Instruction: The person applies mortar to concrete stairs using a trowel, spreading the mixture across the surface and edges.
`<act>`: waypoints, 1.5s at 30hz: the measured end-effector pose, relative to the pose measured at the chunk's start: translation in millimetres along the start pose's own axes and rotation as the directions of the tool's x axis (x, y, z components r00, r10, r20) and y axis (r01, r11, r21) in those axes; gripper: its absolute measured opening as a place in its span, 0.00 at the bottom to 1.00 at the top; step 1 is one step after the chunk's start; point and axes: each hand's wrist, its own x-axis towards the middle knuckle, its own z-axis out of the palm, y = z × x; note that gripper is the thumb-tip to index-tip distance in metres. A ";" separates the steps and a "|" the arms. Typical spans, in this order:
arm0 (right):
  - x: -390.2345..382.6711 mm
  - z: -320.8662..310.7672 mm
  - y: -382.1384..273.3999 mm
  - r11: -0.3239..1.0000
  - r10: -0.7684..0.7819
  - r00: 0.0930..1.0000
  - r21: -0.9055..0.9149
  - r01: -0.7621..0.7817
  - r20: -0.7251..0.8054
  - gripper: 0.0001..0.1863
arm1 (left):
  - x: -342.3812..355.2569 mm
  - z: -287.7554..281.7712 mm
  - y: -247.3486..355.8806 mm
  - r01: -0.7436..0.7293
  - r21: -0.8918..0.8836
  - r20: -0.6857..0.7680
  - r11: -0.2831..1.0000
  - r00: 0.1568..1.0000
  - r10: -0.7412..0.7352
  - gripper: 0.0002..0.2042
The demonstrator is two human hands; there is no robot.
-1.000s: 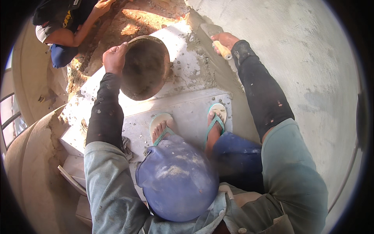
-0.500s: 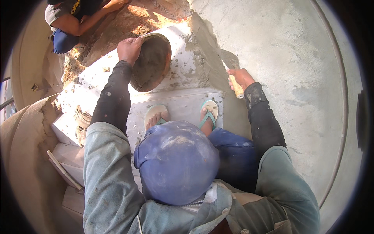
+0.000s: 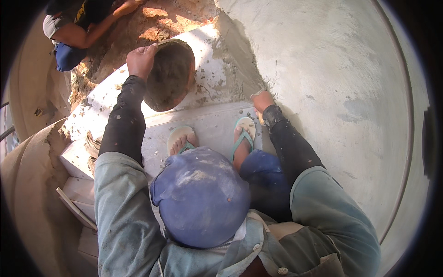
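My left hand [image 3: 141, 61] grips the rim of a round, shallow mortar pan [image 3: 170, 76], which is tilted and coated inside with grey mortar. My right hand [image 3: 262, 100] is closed around the wooden handle [image 3: 260, 116] of a trowel, beside the foot of the plastered wall [image 3: 323, 74]. The wrist and fingers cover most of that handle, and the blade cannot be made out. Wet grey mortar [image 3: 240, 60] lies along the seam between the wall and the white step in front of my right hand.
My feet in flip-flops [image 3: 243, 134] stand on a pale stair tread [image 3: 207, 121]. My blue-trousered knee [image 3: 200, 198] rises in the middle. Mortar crumbs dot the white step [image 3: 203, 87]. A crouching person [image 3: 74, 34] is at the far left by reddish soil [image 3: 154, 21]. A curved wall [image 3: 32, 171] borders the left.
My right hand has swung left and slightly down with the trowel, toward the wall's foot, hiding much of the handle. The pan and left hand appear slightly further left as the view shifts.
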 end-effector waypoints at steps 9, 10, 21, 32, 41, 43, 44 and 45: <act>-69.5 -22.8 -55.3 0.947 0.042 0.988 0.321 0.008 -0.146 0.18 | 4.4 -8.0 -9.1 0.020 0.020 -0.006 1.000 1.000 -0.020 0.20; -73.0 -23.5 -54.7 0.950 0.049 0.986 0.312 0.004 -0.162 0.18 | 2.2 -8.3 -8.3 0.022 -0.014 -0.020 1.000 1.000 -0.022 0.20; -23.4 0.3 -10.5 0.635 -0.229 0.919 -0.666 0.390 0.320 0.13 | 2.7 -5.6 -3.6 0.004 -0.009 -0.008 1.000 1.000 -0.004 0.22; 7.6 4.4 1.3 0.903 -0.064 0.996 -0.423 0.082 0.059 0.15 | 4.3 -17.1 -7.9 0.011 0.034 0.017 0.999 1.000 -0.012 0.20; -31.2 -36.4 -77.9 0.974 0.050 0.994 0.223 -0.028 -0.092 0.17 | -0.2 5.8 -6.7 -0.150 0.113 -0.059 0.982 0.986 0.157 0.23; -43.1 -42.4 -80.8 0.965 0.029 0.993 0.261 0.001 -0.113 0.17 | -0.5 0.9 -10.6 -0.116 0.138 -0.043 0.984 0.992 0.123 0.23; -46.6 -45.7 -83.8 0.969 0.020 0.994 0.247 0.008 -0.111 0.17 | -0.6 0.4 -11.8 -0.103 0.146 -0.030 0.984 0.994 0.108 0.24; -49.7 -49.1 -86.0 0.972 0.012 0.994 0.234 0.014 -0.109 0.17 | 0.0 -3.5 -14.0 -0.078 0.144 -0.019 0.987 0.997 0.081 0.23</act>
